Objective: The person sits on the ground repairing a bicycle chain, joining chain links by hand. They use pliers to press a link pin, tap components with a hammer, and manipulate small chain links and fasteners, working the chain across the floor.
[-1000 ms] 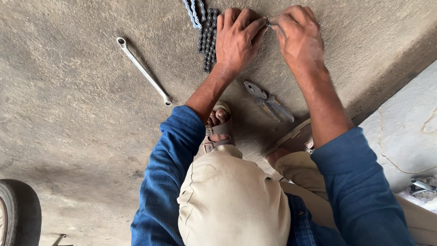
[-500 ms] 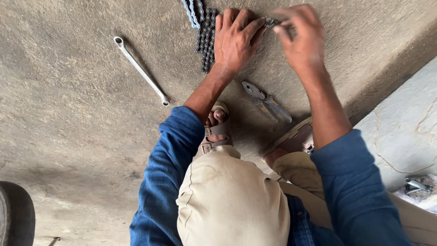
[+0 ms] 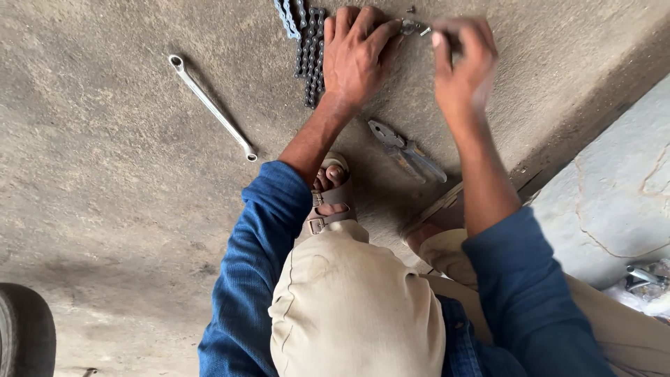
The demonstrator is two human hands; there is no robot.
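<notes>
At the top centre of the frame, a dark roller chain [image 3: 310,56] is laid in folded runs on the concrete floor [image 3: 105,174], its long axis running top to bottom. It is judged heavy, limp along its length, and likely greasy. The left hand [image 3: 356,59] is pressed flat, fingers spread, on its end. A small metal piece [image 3: 412,28] is touched by the blurred right hand [image 3: 460,66]; its closure cannot be told.

Light: soft, even daylight on the concrete floor [image 3: 125,209].
Shadows: faint.
Blur: right hand [image 3: 462,70] smears slightly.
</notes>
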